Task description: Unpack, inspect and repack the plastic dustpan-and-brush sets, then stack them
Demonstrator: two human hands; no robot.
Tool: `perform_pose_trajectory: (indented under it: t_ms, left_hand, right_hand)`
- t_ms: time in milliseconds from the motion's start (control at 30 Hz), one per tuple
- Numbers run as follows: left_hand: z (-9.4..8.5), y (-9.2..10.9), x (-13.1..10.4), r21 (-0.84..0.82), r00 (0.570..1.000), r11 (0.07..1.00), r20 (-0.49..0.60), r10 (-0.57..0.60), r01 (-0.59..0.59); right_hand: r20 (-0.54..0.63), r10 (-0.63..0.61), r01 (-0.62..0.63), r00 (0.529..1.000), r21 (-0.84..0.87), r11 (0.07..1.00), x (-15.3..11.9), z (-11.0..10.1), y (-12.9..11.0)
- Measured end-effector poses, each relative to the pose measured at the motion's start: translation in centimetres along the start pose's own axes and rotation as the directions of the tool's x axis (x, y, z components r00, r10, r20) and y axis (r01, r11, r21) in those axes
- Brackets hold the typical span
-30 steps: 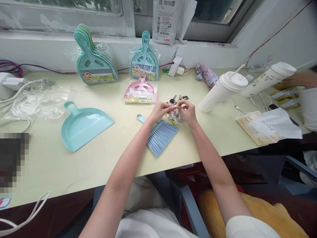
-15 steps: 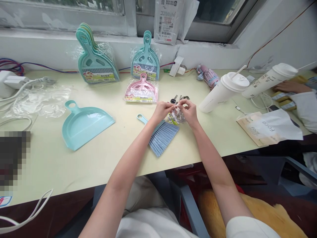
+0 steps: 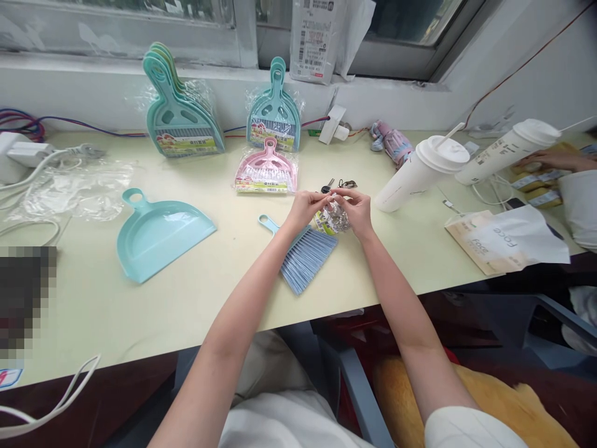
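Observation:
My left hand [image 3: 304,210] and my right hand [image 3: 357,213] meet fingertip to fingertip over the desk. Both are closed in a pinch on a small crumpled clear plastic wrapper [image 3: 340,219]. A yellow-green printed label [image 3: 325,223] shows at the wrapper's lower left. Beneath my left wrist lies a hand brush [image 3: 308,261] with blue-grey bristles, its teal handle partly covered by the hand. A teal dustpan [image 3: 165,233] rests farther left, its handle pointing away from me. Just behind the fingertips are keys [image 3: 328,188] on a ring.
Packed teal dustpan sets [image 3: 186,118] and a pink set [image 3: 267,171] stand at the back. Right of my hands is a leaning white cup [image 3: 417,177], with a paper bag [image 3: 508,239] beyond. Flat plastic bags [image 3: 77,190] lie left. A co-worker's hand [image 3: 555,160] is far right.
My right hand's fingers have shifted slightly and lie flatter over the wrapper. The co-worker's hand at far right has moved a little. The brush and dustpan stay put.

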State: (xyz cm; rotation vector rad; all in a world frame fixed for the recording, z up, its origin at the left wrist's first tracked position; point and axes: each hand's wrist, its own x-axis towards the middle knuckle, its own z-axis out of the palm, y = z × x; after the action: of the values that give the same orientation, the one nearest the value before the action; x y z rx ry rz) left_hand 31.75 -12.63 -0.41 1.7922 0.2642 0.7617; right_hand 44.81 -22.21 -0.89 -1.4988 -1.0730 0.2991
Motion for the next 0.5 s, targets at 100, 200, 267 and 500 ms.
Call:
perform_pose_trajectory:
  t_ms: [100, 200, 267, 500]
  left_hand:
    - [0.1, -0.1, 0.0, -0.009, 1.000, 1.000, -0.014, 0.017, -0.017]
    - [0.3, 0.0, 0.0, 0.006, 0.999, 1.000, -0.030, 0.028, -0.028]
    - [0.3, 0.1, -0.1, 0.024, 0.999, 0.999, -0.035, 0.034, -0.034]
    - [0.5, 0.3, -0.1, 0.031, 0.996, 0.999, -0.080, 0.032, -0.029]
  right_hand:
    - [0.020, 0.035, -0.037, 0.999, 0.093, 0.995, 0.0, 0.0, 0.2]
    - [0.027, 0.062, -0.066, 0.998, 0.178, 0.982, -0.1, 0.1, 0.0]
    - [0.032, 0.079, -0.083, 0.996, 0.201, 0.976, -0.2, 0.1, -0.3]
    - [0.035, 0.088, -0.093, 0.996, 0.218, 0.972, -0.5, 0.1, -1.0]
